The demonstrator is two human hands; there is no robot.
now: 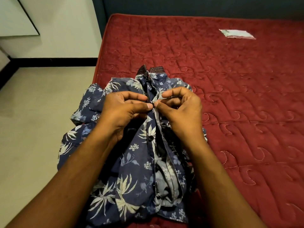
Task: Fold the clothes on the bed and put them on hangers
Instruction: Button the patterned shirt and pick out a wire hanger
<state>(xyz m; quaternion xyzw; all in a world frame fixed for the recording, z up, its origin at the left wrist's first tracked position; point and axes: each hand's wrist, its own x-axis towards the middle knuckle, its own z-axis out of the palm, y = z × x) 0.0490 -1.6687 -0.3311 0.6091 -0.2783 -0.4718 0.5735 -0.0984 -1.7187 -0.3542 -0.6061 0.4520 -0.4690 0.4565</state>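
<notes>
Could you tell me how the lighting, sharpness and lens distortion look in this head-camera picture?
Head view: dim, warm light, darker toward the corners; wide-angle bend curves the mattress edge; left hand and right hand pinching the floral shirt placket look sharp; the white label is soft, its print unreadable; no glare.

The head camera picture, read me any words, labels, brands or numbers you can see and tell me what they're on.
None can be read.
White label sewn on the red mattress: print too small and blurred to read.
Floral shirt: pattern only, no text shows.
</notes>
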